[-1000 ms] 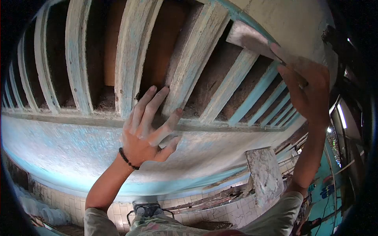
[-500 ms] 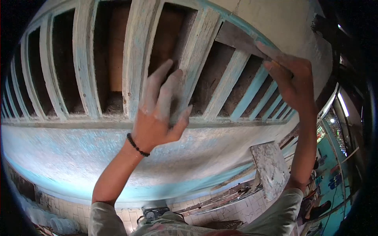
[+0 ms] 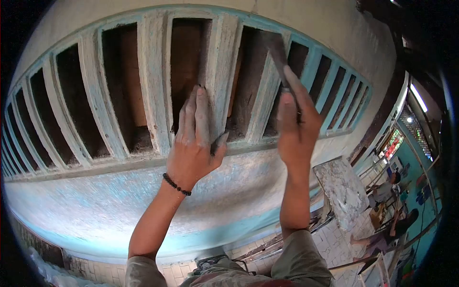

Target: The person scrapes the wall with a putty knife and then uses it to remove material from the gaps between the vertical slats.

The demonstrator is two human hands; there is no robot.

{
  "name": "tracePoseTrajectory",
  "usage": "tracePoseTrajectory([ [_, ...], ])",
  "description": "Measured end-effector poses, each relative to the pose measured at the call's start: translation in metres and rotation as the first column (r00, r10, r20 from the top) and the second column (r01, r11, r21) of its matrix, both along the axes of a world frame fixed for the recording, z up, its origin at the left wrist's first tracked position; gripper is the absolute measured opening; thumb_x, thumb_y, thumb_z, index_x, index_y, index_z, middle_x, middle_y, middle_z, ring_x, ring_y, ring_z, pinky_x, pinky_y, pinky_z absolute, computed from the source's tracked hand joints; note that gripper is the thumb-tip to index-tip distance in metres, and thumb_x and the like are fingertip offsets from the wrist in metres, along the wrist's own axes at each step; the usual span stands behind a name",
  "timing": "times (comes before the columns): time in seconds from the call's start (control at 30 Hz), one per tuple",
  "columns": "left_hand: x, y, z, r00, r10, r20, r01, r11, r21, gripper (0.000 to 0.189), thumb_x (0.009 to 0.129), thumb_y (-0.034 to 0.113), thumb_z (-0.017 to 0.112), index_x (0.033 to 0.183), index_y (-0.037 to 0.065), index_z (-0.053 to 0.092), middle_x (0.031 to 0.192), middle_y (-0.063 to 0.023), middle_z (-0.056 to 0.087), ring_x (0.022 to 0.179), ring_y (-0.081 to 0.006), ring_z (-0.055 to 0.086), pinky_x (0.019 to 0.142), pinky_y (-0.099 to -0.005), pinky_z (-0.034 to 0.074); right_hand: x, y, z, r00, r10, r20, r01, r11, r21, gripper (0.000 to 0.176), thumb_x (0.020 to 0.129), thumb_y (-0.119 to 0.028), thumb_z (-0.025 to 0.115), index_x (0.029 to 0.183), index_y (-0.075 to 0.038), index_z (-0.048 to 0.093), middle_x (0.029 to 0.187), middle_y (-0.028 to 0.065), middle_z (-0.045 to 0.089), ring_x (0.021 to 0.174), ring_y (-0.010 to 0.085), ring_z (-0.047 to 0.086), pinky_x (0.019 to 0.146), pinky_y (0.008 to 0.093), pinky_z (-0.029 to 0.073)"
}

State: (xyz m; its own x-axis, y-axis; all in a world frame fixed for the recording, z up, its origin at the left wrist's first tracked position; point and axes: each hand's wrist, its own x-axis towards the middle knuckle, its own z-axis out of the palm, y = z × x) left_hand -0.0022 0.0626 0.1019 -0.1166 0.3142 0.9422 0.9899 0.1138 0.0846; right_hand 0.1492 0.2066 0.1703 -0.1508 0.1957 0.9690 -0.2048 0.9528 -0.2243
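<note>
My right hand (image 3: 297,129) grips a scraper (image 3: 276,50) with a broad flat blade, slightly blurred, pointing up at the upper part of a slat (image 3: 266,98). My left hand (image 3: 195,143), grey with dust on the fingers and wearing a black beaded bracelet (image 3: 176,185), rests with fingers stretched out along the lower part of another slat (image 3: 221,67), holding nothing. Both slats belong to a vent grille (image 3: 152,71) with worn white and pale blue paint. Dark gaps separate the slats.
Below the grille runs a patchy blue-white wall (image 3: 119,196). A paint-stained board (image 3: 342,189) leans at the lower right. Farther right, people (image 3: 389,225) are on the floor near a turquoise wall (image 3: 411,177). Plastic-looking bundles (image 3: 57,272) lie at the lower left.
My right hand has moved left with the scraper, whose blade has swung from lying across the slat tops to pointing upward. My left hand's fingers have come down against the slat.
</note>
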Motion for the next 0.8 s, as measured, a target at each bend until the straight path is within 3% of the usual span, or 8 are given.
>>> tracePoseTrajectory([
  [0.07,0.0,0.002,0.002,1.0,-0.001,0.0,0.001,1.0,-0.001,0.107,0.083,0.019,0.08,0.164,-0.008,0.016,0.158,-0.038,0.034,0.142,-0.0533,0.044,0.116,-0.0542,0.045,-0.009,-0.017,0.002,1.0,-0.019,0.013,0.019,0.999,-0.036,0.041,0.107,-0.016,0.056,0.146,-0.004,0.062,0.083,0.0144,0.07,0.066,0.0197,0.065,0.066,0.0365,0.053],
  [0.2,0.0,0.0,0.002,1.0,0.001,-0.013,-0.001,1.0,-0.012,0.107,0.083,0.019,0.08,0.164,-0.009,0.016,0.16,-0.0392,0.033,0.143,-0.054,0.042,0.117,-0.0539,0.043,-0.022,-0.032,0.006,0.999,-0.009,-0.036,0.01,1.0,0.021,0.044,0.102,-0.007,0.056,0.145,0.002,0.06,0.074,0.0159,0.066,0.061,0.0248,0.064,0.065,0.0362,0.052],
  [0.43,0.002,0.003,0.0,0.998,-0.027,0.048,0.027,1.0,-0.003,0.107,0.083,0.02,0.08,0.164,-0.007,0.016,0.162,-0.0368,0.032,0.144,-0.0543,0.041,0.119,-0.0538,0.041,-0.014,-0.052,0.012,0.981,-0.191,0.047,0.191,0.982,0.005,0.041,0.1,-0.005,0.057,0.14,0.004,0.064,0.071,0.0175,0.068,0.057,0.0263,0.065,0.059,0.0385,0.052],
  [0.5,0.001,0.001,0.001,0.997,-0.046,0.063,0.047,0.999,-0.005,0.106,0.084,0.02,0.079,0.165,-0.006,0.016,0.162,-0.0362,0.031,0.143,-0.0543,0.041,0.12,-0.0542,0.041,-0.017,-0.054,0.011,0.989,-0.144,0.047,0.145,0.989,-0.038,0.04,0.1,-0.005,0.057,0.138,0.004,0.066,0.073,0.0181,0.069,0.059,0.0273,0.067,0.06,0.038,0.054],
  [0.6,0.0,0.0,0.0,0.997,-0.045,0.067,0.045,0.999,-0.011,0.107,0.083,0.02,0.08,0.165,-0.006,0.016,0.162,-0.0365,0.031,0.143,-0.0544,0.041,0.119,-0.0546,0.041,-0.026,-0.032,0.01,0.99,-0.123,-0.063,0.127,0.989,0.076,0.039,0.1,-0.005,0.058,0.137,0.004,0.066,0.074,0.0175,0.07,0.063,0.0259,0.07,0.063,0.036,0.056],
  [0.7,0.0,0.0,0.0,0.997,-0.036,0.068,0.037,0.999,-0.013,0.106,0.085,0.021,0.079,0.165,-0.005,0.015,0.162,-0.0357,0.032,0.142,-0.0538,0.042,0.118,-0.0545,0.043,-0.025,-0.026,0.007,0.994,-0.105,-0.035,0.107,0.992,0.063,0.039,0.101,-0.009,0.06,0.138,-0.001,0.067,0.079,0.0164,0.072,0.067,0.0229,0.071,0.066,0.0354,0.057],
  [0.8,0.0,0.001,-0.001,0.998,-0.025,0.057,0.025,1.0,-0.007,0.105,0.086,0.021,0.079,0.165,-0.005,0.016,0.162,-0.0355,0.033,0.142,-0.0531,0.043,0.116,-0.0547,0.044,-0.013,0.011,0.005,0.993,-0.091,-0.069,0.102,0.978,0.184,0.037,0.103,-0.016,0.063,0.139,-0.008,0.069,0.081,0.0131,0.072,0.064,0.0175,0.066,0.064,0.0343,0.054],
])
